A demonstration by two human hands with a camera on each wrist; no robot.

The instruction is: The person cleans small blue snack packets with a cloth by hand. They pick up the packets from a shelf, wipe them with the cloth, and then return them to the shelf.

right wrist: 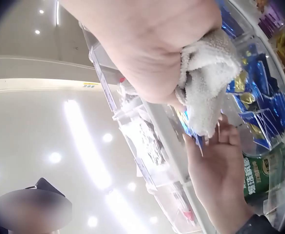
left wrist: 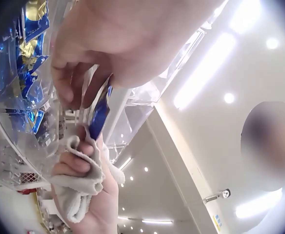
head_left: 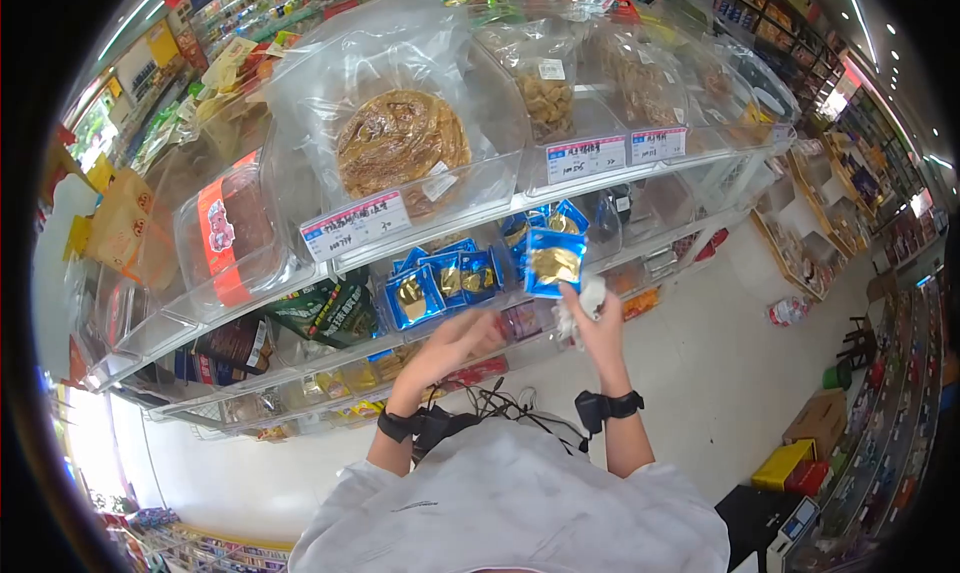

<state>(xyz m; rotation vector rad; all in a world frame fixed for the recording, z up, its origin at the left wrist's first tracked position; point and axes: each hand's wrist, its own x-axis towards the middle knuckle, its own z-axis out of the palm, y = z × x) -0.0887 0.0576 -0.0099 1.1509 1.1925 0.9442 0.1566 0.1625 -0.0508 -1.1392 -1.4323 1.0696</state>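
Observation:
My right hand (head_left: pixel 602 335) pinches a blue packet with a gold centre (head_left: pixel 555 263) by its lower edge, in front of the lower shelf. A crumpled whitish cloth (right wrist: pixel 208 78) is bunched in the same hand, partly under its fingers. To the left, my left hand (head_left: pixel 448 351) is raised with its fingers extended, apart from the packet in the head view. In the left wrist view the packet (left wrist: pixel 100 114) appears edge-on beside the left fingers; contact cannot be told there. Similar blue packets (head_left: pixel 415 298) lie in a clear bin behind the hands.
Above the bin, a shelf edge carries price tags (head_left: pixel 355 227), with a bagged round flat item (head_left: pixel 400 143) behind it. A dark green package (head_left: pixel 335 308) sits left of the blue packets. More packaged goods fill lower shelves. Floor (head_left: pixel 700 373) shows at right.

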